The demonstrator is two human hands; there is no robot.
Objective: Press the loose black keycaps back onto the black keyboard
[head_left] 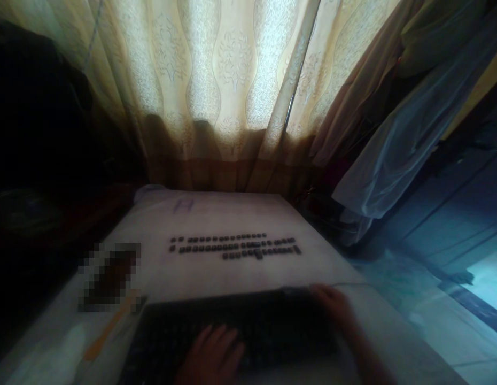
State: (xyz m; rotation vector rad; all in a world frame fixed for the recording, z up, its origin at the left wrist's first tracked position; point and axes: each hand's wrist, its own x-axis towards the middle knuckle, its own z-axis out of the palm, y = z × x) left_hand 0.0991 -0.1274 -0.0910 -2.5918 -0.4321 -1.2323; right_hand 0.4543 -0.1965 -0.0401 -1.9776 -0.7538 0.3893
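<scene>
A dark keyboard (pixel 272 326) lies along the near side of the white-covered table, slightly tilted in view and blurred. Resting on its lower middle part is my left hand (pixel 214 353), fingers stretched out and a little apart. My right hand (pixel 332 305) grips the keyboard's far right corner, though its fingers are smeared. Beyond the keyboard, several loose black keycaps (pixel 232 247) lie in three rows on the cloth. The keyboard's individual keys are too dark to make out.
Left of the keyboard lie an orange-handled tool (pixel 106 334) and a dark pixelated rectangle (pixel 112 277). A thin cable runs rightward from the keyboard's far edge. Patterned curtains (pixel 232 80) hang behind the table (pixel 232 206); cloths (pixel 393 155) hang at the right.
</scene>
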